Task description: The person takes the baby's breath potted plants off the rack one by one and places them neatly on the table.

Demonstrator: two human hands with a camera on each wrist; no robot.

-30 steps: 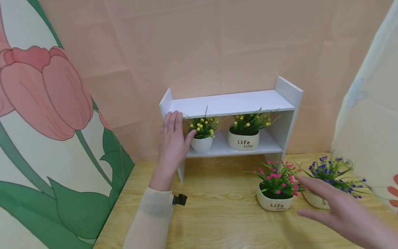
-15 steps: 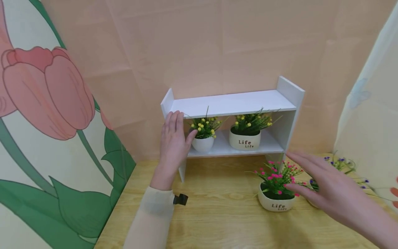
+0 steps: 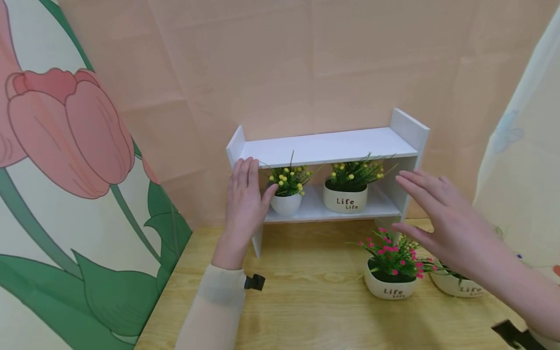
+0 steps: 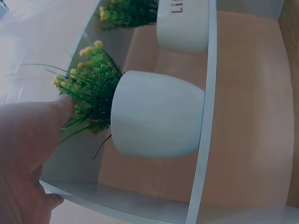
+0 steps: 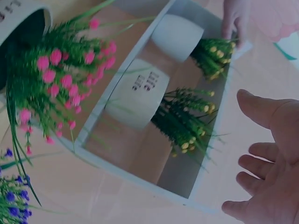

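Note:
My left hand (image 3: 247, 199) rests at the left side panel of a white two-tier shelf (image 3: 323, 148). Its fingers lie straight along the panel, the thumb spread inward near a round white pot (image 4: 156, 114) with yellow flowers. Farther right on the lower board stands an oval cream pot (image 3: 345, 200) lettered "Life", also with yellow flowers. My right hand (image 3: 450, 218) is raised before the shelf's right panel, fingers extended, thumb apart, holding nothing. In the right wrist view, a gap shows between its fingers and the shelf.
On the wooden table (image 3: 306, 291), right of centre, stands a "Life" pot with pink flowers (image 3: 391, 284). Beside it is another lettered pot (image 3: 459, 286), its purple flowers (image 5: 14, 200) mostly behind my right arm in the head view. A tulip-printed panel (image 3: 65, 136) borders the left.
My right hand has risen from beside the pink and purple flowers to the shelf's right panel, its fingers still extended. My left hand has kept its place at the left panel.

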